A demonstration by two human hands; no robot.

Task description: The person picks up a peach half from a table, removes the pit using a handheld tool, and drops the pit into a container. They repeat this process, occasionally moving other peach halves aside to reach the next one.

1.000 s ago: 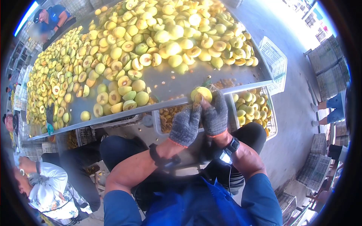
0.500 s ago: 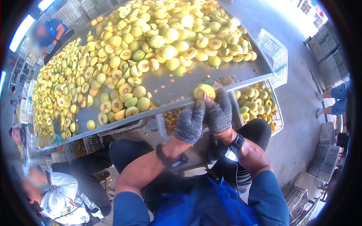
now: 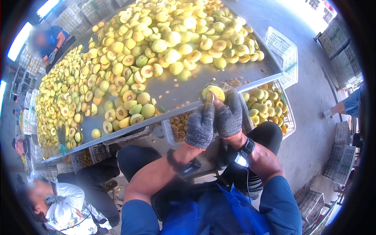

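A yellow-green fruit half [image 3: 214,92] is held above the near edge of the metal table [image 3: 184,84]. My right hand [image 3: 230,115], in a grey knitted glove, grips it from the right and behind. My left hand [image 3: 199,127], gloved the same way, has its fingers closed at the fruit's near face, around something small that I cannot make out. Many halved fruits [image 3: 145,39] are piled on the table. Below my hands, one white crate holds fruit halves [image 3: 264,105] on the right, and another container holds brown pits [image 3: 179,126].
An empty white crate [image 3: 282,49] stands beyond the table's right corner. A person [image 3: 74,203] in a floral top sits at the lower left, and another person [image 3: 53,41] is at the upper left. Stacked crates [image 3: 340,51] and a person's leg [image 3: 340,109] are at the right.
The view has shifted slightly. The fruit half is tilted differently, with more of its cut face showing, and the person at the right edge has moved further right.
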